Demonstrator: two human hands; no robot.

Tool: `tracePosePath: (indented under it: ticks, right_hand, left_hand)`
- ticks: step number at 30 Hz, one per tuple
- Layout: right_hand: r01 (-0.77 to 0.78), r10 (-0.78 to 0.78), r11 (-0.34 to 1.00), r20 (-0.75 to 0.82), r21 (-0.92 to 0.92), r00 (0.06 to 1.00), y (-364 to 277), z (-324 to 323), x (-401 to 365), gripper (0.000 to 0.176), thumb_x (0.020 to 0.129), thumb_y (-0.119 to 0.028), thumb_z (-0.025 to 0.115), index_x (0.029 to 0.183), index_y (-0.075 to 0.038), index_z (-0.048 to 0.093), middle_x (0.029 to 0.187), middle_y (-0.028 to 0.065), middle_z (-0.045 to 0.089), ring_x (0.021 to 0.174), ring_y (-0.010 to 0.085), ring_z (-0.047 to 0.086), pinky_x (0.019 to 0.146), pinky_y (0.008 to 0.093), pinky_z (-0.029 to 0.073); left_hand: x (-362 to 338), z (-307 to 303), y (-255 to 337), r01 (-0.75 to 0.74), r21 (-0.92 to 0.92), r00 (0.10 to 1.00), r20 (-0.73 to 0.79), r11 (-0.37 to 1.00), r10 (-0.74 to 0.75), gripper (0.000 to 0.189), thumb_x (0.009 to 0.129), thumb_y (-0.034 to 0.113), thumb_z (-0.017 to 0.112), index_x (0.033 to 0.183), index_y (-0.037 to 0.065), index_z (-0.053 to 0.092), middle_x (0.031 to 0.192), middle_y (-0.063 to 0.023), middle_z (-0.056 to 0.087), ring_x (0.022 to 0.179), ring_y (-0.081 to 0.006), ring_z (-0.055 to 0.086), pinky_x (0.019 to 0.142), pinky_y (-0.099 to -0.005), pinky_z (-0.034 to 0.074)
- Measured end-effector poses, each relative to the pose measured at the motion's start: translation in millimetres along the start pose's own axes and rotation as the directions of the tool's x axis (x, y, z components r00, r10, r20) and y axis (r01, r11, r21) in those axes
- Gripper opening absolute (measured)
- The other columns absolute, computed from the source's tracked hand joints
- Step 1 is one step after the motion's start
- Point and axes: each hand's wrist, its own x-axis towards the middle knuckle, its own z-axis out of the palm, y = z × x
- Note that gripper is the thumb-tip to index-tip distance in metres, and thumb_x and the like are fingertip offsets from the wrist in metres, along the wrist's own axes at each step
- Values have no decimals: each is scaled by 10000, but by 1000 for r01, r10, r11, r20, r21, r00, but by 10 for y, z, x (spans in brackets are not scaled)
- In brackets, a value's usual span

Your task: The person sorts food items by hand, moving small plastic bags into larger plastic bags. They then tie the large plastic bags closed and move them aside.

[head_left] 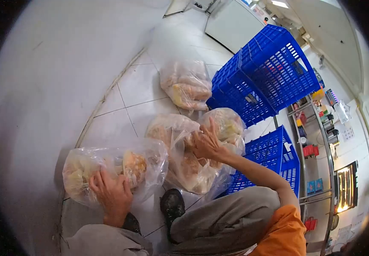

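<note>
My left hand [112, 192] rests on a clear plastic bag [152, 155] of what look like bread pieces, at the lower left on the tiled floor. Its fingers are bent and apart, pressing on the plastic. My right hand [208, 143] touches the middle clear bag [193, 170], which holds similar browned pieces. Those fingers are spread, with one stretched out. Against that bag leans another bag [227, 123] with pale and brown pieces. Farther off stands a bag [188, 85] of long bread-like pieces, its top blurred.
Stacked blue plastic crates [265, 70] stand at the upper right, and another blue crate [265, 158] is beside the bags. A white wall [43, 85] runs along the left. Metal shelving [327, 153] with goods lines the right. My shoe [172, 207] is close to the bags.
</note>
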Motion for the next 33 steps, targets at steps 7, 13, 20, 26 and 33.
tracePosePath:
  ticks: [7,13,20,26,33]
  right_hand:
    - [21,-11,998,-165,57,986,12,-252,-320,570,816,-473,705,1057,33,606,931,181,673,1090,370,547,1143,687,72]
    - [-183,221,938,-103,294,970,-29,-716,-666,414,885,-256,682,1188,23,633,1073,245,629,1058,400,573,1004,466,419]
    - [-387,480,837,-182,387,858,213,-1564,-889,572,972,-344,608,1399,16,484,1306,224,590,1206,325,575,1033,403,426]
    - [-385,432,890,-183,243,883,-113,-2011,-792,651,971,-356,622,1443,48,430,1360,220,553,1253,300,543,1092,388,391]
    - [-105,11,647,128,755,992,-477,-2226,-42,506,948,-324,640,1320,9,554,1257,225,630,1192,316,604,1042,378,433]
  left_hand:
    - [25,-53,38,43,-38,998,54,998,-41,208,828,257,680,867,54,707,1277,-300,493,1227,-454,432,1072,-605,249]
    - [5,-35,-4,56,9,994,91,998,-57,240,830,285,680,953,87,736,1294,-286,495,1261,-454,426,1084,-599,249]
    - [81,-106,32,76,-81,996,50,994,-72,148,781,218,751,870,105,719,1252,-246,499,1275,-404,422,1055,-582,253]
    - [35,-52,11,73,-88,997,-30,993,-76,120,798,199,719,845,89,704,1290,-245,494,1274,-418,414,1058,-589,246]
    - [1,14,13,120,-240,982,-111,963,-150,208,874,260,651,850,57,690,1407,-209,505,1293,-440,408,1102,-586,216]
